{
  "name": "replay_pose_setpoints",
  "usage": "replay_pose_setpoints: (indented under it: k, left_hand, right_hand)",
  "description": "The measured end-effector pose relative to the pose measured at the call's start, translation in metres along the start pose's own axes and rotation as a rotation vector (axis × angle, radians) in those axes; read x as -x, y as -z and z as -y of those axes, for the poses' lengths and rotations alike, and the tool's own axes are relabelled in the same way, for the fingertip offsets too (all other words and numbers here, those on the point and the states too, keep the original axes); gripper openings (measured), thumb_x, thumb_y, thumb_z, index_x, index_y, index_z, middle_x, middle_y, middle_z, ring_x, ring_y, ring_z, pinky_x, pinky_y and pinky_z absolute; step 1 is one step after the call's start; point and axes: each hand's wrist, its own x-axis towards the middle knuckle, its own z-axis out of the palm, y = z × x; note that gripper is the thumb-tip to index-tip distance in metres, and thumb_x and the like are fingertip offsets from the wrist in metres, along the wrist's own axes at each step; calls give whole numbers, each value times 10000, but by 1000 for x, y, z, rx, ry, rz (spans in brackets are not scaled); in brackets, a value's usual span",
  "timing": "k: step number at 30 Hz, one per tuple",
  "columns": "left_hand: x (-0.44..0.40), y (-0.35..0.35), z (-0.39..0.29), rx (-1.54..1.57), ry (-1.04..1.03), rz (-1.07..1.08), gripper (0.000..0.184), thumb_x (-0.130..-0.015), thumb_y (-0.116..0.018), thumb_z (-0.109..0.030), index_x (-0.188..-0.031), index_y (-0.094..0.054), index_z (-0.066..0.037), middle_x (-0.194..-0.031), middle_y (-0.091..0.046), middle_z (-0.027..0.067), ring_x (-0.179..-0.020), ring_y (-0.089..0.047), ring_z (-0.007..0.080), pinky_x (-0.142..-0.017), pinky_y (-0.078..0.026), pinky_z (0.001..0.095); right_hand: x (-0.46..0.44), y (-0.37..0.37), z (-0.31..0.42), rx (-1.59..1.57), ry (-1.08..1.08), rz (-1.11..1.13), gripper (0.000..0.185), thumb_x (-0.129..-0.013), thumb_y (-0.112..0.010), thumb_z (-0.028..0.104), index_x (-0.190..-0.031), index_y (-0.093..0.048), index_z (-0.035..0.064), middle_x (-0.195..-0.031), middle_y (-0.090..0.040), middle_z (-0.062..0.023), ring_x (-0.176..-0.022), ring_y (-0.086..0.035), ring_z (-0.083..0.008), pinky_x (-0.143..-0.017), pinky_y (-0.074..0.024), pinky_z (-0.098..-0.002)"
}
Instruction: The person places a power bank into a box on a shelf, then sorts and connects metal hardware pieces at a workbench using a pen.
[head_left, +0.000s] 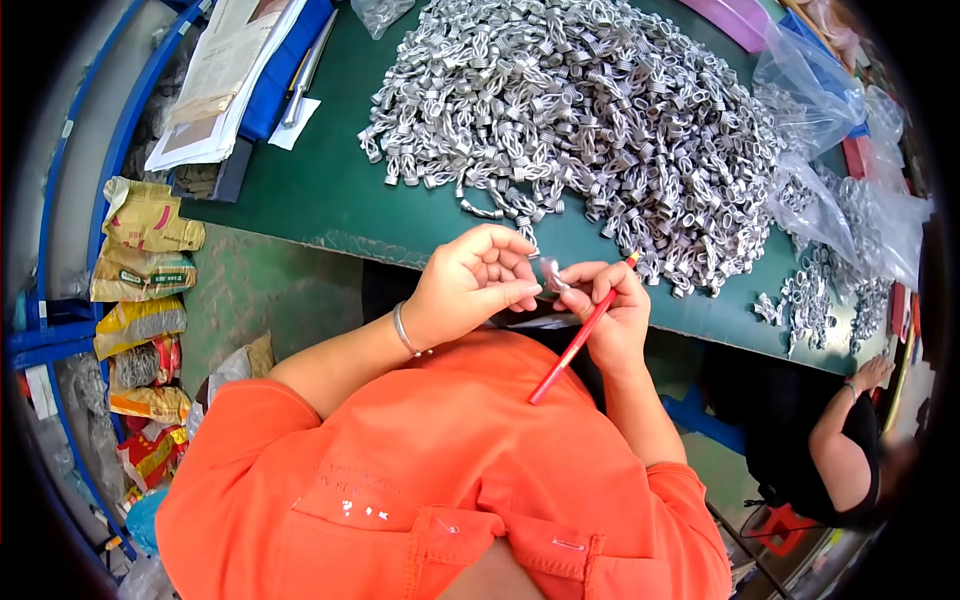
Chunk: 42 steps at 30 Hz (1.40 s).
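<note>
My right hand is closed around a red pencil, whose yellowish end sticks up past the knuckles. Between its thumb and index finger sits a small silvery metal piece. Close beside it on the left, my left hand has curled fingers, with the thumb tip near that piece. Whether the left fingers pinch anything of their own is hard to make out. Just beyond both hands lies a large heap of silver metal pieces, each with a twisted loop and a ribbed ring end, spread on the green table.
Clear plastic bags and a smaller pile of metal pieces are at the right. Papers and a blue box stand at the back left. Sacks line a blue rack. Another person's hand rests at the table's right edge.
</note>
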Motion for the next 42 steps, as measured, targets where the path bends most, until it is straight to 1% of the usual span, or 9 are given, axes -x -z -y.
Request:
replay_pose_setpoints:
  k: [8,11,24,26,29,32,38,40,42]
  left_hand:
    - [4,3,3,-339,-237,70,226,-749,-667,88,-955,-585,44,-927,-586,104,-812,-624,147,-696,-544,255]
    - [6,10,4,-536,-306,123,190,-728,-683,68,-902,-611,38,-926,-583,106,-812,-617,137,-649,-553,234]
    - [15,20,7,-834,-122,96,90,-766,-633,0,-855,-648,2,-852,-626,88,-710,-633,178,-622,-519,254]
    - [14,21,7,-823,-101,82,80,-786,-619,16,-865,-626,19,-852,-626,83,-714,-637,151,-628,-520,242]
    - [9,22,15,-439,24,-63,230,-837,-583,34,-1056,-515,41,-875,-605,82,-788,-631,128,-675,-531,244]
    - [2,17,14,-205,35,-88,287,-838,-589,33,-1106,-487,42,-910,-600,94,-804,-631,145,-695,-534,254]
    - [-1,8,4,-92,-28,-32,276,-828,-612,28,-1084,-513,50,-927,-592,100,-809,-628,146,-703,-539,256]
    - [2,8,4,-124,-55,-23,247,-816,-625,33,-1048,-540,47,-928,-591,97,-802,-627,141,-700,-540,254]
    - [5,9,3,-486,-286,14,196,-781,-658,45,-964,-588,34,-928,-590,93,-788,-621,128,-672,-545,245]
  right_hand:
    - [-1,1,4,544,426,107,325,-691,-696,-112,-712,-413,46,-912,-617,-154,-698,-593,-152,-560,-476,-245]
    - [-3,6,10,567,414,147,337,-665,-726,-88,-693,-419,51,-871,-632,-149,-691,-596,-182,-551,-462,-259]
    - [-40,-13,-9,982,516,167,287,-626,-698,-73,-756,-466,34,-820,-611,-95,-724,-565,-316,-620,-471,-365]
    - [-35,-11,-8,966,495,159,265,-670,-680,-84,-763,-464,37,-815,-619,-94,-725,-587,-267,-625,-477,-333]
    - [-28,-8,-10,415,86,1,227,-816,-575,-93,-736,-397,23,-848,-627,-133,-729,-603,-162,-643,-492,-250]
    - [-24,-8,12,21,-241,-20,237,-825,-558,-96,-767,-385,54,-916,-615,-154,-721,-624,-163,-582,-518,-233]
    - [-15,-3,9,41,-79,61,250,-814,-575,-98,-762,-385,56,-926,-615,-147,-731,-611,-136,-608,-525,-226]
    - [-12,-6,8,233,157,91,266,-795,-591,-116,-757,-389,53,-946,-620,-146,-730,-586,-116,-622,-511,-216]
    - [-8,-3,10,284,179,75,290,-764,-625,-119,-733,-393,52,-940,-632,-139,-712,-558,-95,-609,-479,-207]
